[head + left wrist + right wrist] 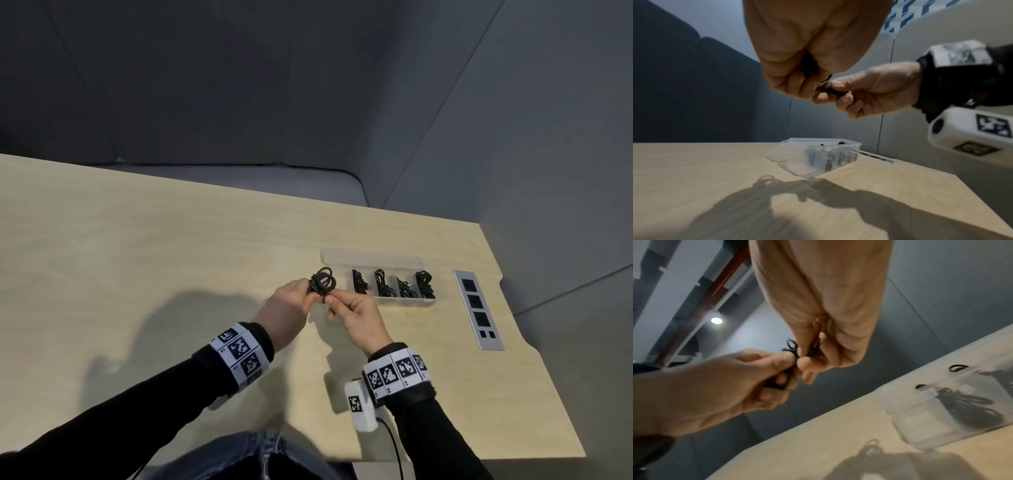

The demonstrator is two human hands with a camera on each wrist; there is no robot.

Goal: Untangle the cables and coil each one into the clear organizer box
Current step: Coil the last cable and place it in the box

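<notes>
Both the left hand (286, 306) and right hand (359, 320) are pinching the last coiled cable (323, 281), while 4 coils are already sitting in the organizer box (404, 300)

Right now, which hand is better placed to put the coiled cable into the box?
Right hand: it holds the coiled black cable and is nearer the clear plastic organizer box.

Mostly hidden inside both fists in the wrist views: coiled black cable (323, 281). Blurred: organizer box (945, 415) contents.
</notes>
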